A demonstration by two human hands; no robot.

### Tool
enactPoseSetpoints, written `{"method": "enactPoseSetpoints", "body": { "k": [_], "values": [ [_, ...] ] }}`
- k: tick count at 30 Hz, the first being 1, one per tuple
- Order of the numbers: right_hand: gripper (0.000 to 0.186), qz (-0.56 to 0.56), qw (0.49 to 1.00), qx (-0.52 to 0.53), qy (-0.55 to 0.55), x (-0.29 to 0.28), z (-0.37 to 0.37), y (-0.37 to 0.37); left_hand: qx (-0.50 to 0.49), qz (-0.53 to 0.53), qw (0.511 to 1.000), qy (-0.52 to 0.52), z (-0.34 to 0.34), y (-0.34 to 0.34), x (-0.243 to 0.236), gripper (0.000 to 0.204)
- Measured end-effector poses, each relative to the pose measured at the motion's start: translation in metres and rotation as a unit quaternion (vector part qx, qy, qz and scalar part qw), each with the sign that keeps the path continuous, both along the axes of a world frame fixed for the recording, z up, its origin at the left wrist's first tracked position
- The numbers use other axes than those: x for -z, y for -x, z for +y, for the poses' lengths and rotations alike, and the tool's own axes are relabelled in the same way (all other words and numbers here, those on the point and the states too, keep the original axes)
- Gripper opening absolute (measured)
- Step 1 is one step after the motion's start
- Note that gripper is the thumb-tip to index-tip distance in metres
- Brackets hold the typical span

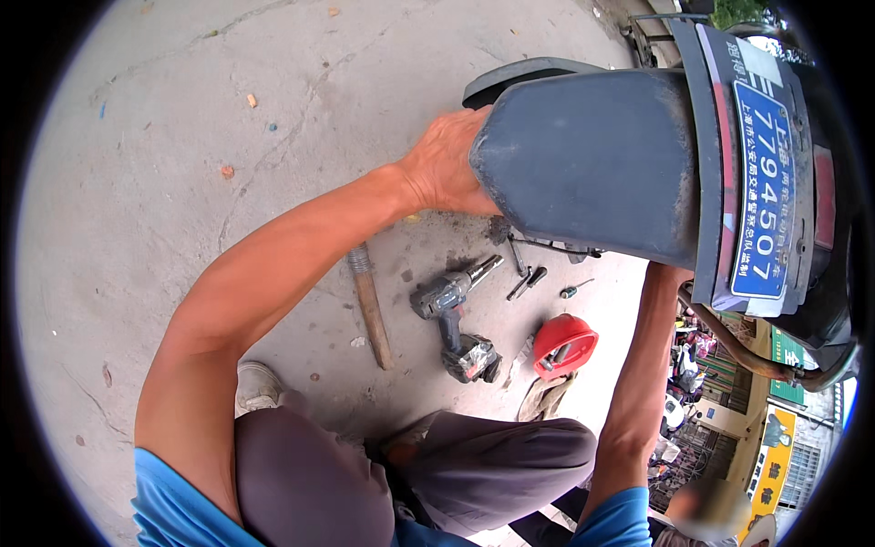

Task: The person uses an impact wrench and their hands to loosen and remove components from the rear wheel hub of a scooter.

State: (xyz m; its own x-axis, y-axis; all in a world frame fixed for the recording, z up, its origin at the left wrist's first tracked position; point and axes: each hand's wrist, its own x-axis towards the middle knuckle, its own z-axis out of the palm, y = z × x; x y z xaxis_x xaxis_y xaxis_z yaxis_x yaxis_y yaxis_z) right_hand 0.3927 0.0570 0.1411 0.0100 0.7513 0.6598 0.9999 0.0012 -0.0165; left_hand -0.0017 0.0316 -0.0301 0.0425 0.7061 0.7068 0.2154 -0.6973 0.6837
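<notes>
A dark grey rear mudguard (583, 159) of a two-wheeler fills the upper right, with a blue number plate (763, 182) mounted beside it. My left hand (448, 164) reaches to the mudguard's left edge, its back toward me. Its fingers go out of sight behind the edge, so what they grip is hidden. My right hand (668, 272) is almost wholly covered by the mudguard's lower right part; only the wrist area shows below it. Another curved dark piece (533, 71) sticks out behind the mudguard's far side.
On the concrete below lie a cordless impact wrench (448, 305), a wooden-handled tool (372, 314), a black-handled tool (527, 283) and a small screwdriver (574, 290). A red bowl-shaped container (565, 345) holds metal parts, beside a cloth (545, 397). Another person (706, 510) is at lower right.
</notes>
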Motion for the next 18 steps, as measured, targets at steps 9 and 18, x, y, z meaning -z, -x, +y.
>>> {"method": "enactPoseSetpoints", "body": {
  "k": [9, 18],
  "values": [
    [0.061, -0.163, 0.982, 0.082, 0.050, -0.018, 0.004, 0.008, 0.045, 0.108, 0.986, 0.122, -0.038, 0.039, 0.017, 0.082],
    [0.063, -0.269, 0.949, 0.122, 0.110, -0.011, 0.002, 0.006, 0.026, 0.084, 0.941, 0.326, -0.055, 0.015, 0.073, 0.090]
  ]
}}
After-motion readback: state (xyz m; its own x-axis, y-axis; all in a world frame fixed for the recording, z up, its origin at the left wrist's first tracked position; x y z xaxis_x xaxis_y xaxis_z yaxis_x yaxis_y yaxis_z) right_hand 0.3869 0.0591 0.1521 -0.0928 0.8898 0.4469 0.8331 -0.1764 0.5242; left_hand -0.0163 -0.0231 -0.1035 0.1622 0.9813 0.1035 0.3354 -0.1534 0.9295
